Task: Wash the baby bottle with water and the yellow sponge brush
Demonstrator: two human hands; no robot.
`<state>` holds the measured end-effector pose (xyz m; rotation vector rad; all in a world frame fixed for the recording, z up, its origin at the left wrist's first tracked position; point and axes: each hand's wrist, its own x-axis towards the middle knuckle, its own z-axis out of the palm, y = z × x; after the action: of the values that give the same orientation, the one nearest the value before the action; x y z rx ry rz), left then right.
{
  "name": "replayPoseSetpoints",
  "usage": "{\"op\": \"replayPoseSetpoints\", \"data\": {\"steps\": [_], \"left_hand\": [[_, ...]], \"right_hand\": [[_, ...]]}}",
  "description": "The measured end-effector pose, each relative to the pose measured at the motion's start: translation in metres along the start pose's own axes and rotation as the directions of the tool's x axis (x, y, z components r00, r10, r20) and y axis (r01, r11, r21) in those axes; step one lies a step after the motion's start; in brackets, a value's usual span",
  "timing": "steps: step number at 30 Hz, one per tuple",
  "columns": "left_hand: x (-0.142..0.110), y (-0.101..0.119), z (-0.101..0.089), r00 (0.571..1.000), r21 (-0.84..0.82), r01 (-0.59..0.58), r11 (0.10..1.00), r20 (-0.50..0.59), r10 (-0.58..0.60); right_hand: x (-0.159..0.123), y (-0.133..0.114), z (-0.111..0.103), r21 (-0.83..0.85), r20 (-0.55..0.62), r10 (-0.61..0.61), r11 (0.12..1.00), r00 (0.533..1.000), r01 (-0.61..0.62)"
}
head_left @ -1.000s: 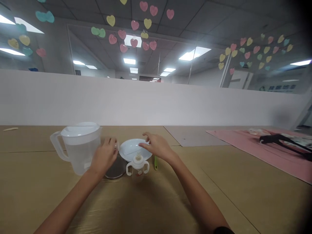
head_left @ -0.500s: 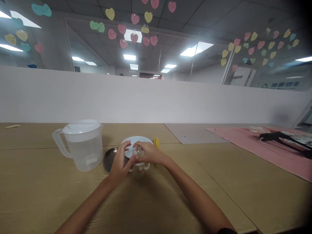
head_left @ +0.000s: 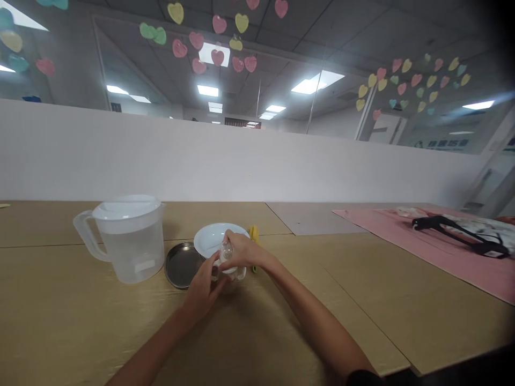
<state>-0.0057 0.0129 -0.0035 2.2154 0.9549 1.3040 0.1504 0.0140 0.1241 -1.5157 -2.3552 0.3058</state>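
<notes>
A small clear baby bottle (head_left: 231, 275) with white side handles stands in front of me, mostly covered by my fingers. My left hand (head_left: 204, 284) is closed around its lower part from the left. From the right, my right hand (head_left: 240, 251) grips its clear domed cap (head_left: 226, 250) at the top. Just behind the bottle is a white bowl (head_left: 205, 239). A round dark metal tray (head_left: 182, 264) lies to the left of my left hand. Something yellow (head_left: 253, 234) shows behind my right wrist, partly hidden.
On the left stands a large translucent lidded pitcher (head_left: 131, 244) with a handle. A pink cloth (head_left: 386, 236) covers the table's right side, with a black strap-like object (head_left: 454, 231) on it. A white low wall (head_left: 241, 166) borders the table's back.
My left hand has gone from loosely open beside the bottle to closed around its lower part. My right hand stays at the cap. The view has shifted slightly right.
</notes>
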Motion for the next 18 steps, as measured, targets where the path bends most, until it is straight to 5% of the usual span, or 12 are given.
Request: {"op": "replayPoseSetpoints", "data": {"steps": [18], "left_hand": [[-0.0013,-0.0021,-0.0041,0.994,-0.007,0.092,0.996,0.058,-0.092]], "right_hand": [[-0.0037,-0.0038,-0.0034,-0.086,0.02,0.011,0.996,1.0,-0.01]]}}
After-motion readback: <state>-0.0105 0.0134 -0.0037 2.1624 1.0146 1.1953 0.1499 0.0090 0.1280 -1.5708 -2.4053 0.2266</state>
